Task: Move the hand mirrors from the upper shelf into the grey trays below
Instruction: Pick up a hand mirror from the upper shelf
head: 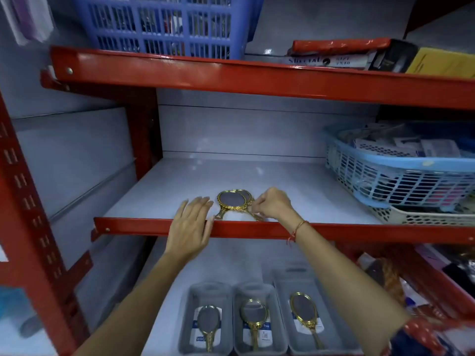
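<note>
Two gold-framed hand mirrors (232, 202) lie overlapped at the front of the upper shelf (321, 201). My right hand (272, 205) pinches the handle of the rear mirror near the shelf's red edge. Flat and open, my left hand (191, 224) rests over the red front edge just left of the mirrors, holding nothing. On the shelf below stand three grey trays: the left tray (189, 327), the middle tray (237, 335) and the right tray (331, 327). Each holds one gold hand mirror, handle toward me.
A light blue basket (395, 181) full of packets sits on a white perforated tray at the right of the upper shelf. A blue crate (164, 24) and boxes stand on the top shelf. Red uprights (28, 201) frame the left side. Assorted goods crowd the lower right.
</note>
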`<state>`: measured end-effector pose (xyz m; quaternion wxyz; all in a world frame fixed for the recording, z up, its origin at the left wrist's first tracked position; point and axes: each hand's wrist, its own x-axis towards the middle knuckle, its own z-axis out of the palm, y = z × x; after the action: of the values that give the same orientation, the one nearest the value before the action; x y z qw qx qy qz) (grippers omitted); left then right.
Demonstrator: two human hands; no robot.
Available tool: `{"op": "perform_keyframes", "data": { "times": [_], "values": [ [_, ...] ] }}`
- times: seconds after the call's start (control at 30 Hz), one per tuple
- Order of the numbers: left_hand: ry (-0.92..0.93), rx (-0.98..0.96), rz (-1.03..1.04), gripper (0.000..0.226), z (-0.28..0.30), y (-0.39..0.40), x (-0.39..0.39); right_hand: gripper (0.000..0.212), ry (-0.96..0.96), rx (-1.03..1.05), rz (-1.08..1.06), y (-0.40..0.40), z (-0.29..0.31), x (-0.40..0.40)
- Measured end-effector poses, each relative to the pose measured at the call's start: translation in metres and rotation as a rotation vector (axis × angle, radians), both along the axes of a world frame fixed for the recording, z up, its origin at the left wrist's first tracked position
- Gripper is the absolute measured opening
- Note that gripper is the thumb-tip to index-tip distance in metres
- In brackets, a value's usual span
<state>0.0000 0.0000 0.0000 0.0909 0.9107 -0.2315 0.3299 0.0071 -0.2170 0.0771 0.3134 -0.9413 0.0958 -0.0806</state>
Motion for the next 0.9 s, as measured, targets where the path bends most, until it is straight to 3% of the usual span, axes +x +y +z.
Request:
{"op": "perform_keyframes", "data": {
  "times": [0.1,0.2,0.27,0.47,0.7,0.9],
  "values": [
    [0.036,0.074,0.063,0.060,-0.009,0.001,0.002,0.023,0.046,-0.054,-0.014,0.004,-0.004,0.011],
    [0.014,0.091,0.088,0.060,-0.012,0.000,0.002,0.014,0.103,-0.062,-0.015,0.010,-0.001,0.018],
    [0.006,0.100,0.104,0.061,-0.012,0.000,0.004,0.020,0.142,-0.026,-0.002,0.010,0.002,0.020],
    [-0.013,0.131,0.149,0.063,-0.015,-0.001,0.008,0.045,0.325,0.488,0.041,-0.001,0.005,0.023],
    [0.003,0.124,0.163,0.064,-0.016,-0.003,0.006,0.038,0.251,0.833,0.112,-0.029,0.016,-0.012],
    [-0.016,0.091,0.167,0.064,-0.017,-0.005,0.002,0.018,0.212,1.005,0.160,-0.060,-0.002,-0.060]
  ]
}}
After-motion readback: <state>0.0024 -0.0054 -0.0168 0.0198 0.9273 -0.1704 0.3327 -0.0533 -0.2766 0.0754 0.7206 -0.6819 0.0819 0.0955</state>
